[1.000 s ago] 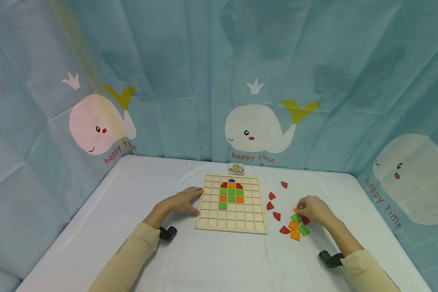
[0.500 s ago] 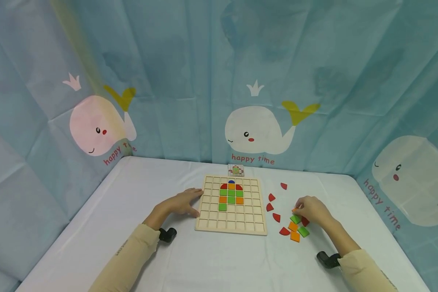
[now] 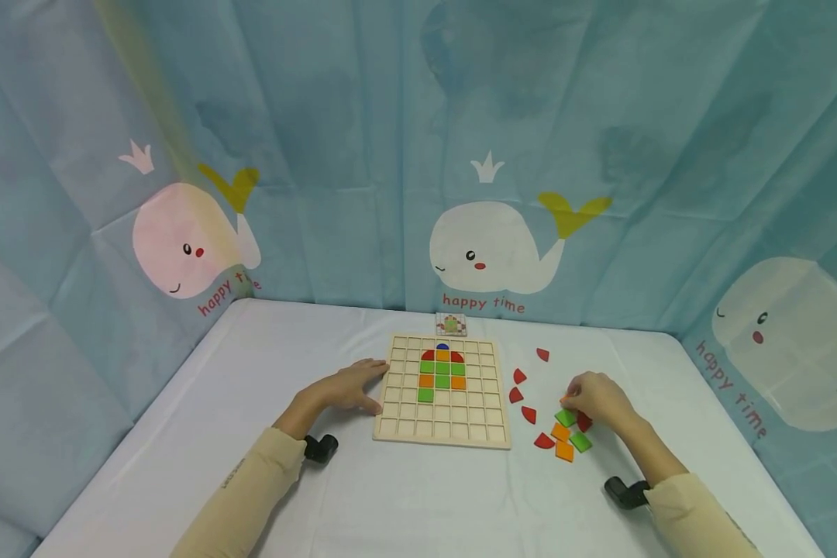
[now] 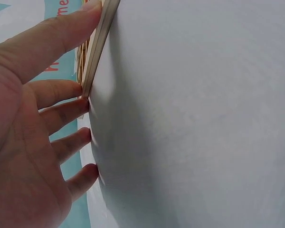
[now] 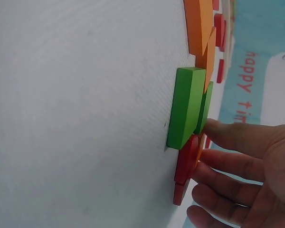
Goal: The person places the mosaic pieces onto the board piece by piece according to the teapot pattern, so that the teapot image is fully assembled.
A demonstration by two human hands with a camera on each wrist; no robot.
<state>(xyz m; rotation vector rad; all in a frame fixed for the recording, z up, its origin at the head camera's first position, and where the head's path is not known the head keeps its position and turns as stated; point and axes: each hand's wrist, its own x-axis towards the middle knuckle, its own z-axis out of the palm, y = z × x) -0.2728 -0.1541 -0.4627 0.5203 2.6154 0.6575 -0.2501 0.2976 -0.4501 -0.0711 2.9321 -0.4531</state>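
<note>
At the left edge of a wooden grid board (image 3: pixel 404 428), my left hand (image 3: pixel 349 385) lies with its fingers spread. Its thumb (image 4: pixel 61 40) and fingertips touch the board's edge in the left wrist view. Set in the board are green, orange, red and blue pieces, among them a green square tile (image 3: pixel 425 394) lowest. To the right, my right hand (image 3: pixel 600 399) pinches an orange square tile (image 3: pixel 565 401), mostly hidden by the fingers. Just below its fingertips lie a green tile (image 3: pixel 566 418) and a red quarter-circle piece (image 3: pixel 583 421), seen close up in the right wrist view.
Loose red quarter-circle pieces (image 3: pixel 528 415) lie between the board and my right hand. Nearer are orange tiles (image 3: pixel 564 451) and another green tile (image 3: pixel 580 442). A small picture card (image 3: pixel 451 324) lies behind the board on the white tablecloth (image 3: pixel 404 504). A whale-print curtain (image 3: pixel 363 232) hangs behind.
My right hand has shifted only slightly at the same orange tile. The left hand stays at the board's edge, and the pieces on the board look the same.
</note>
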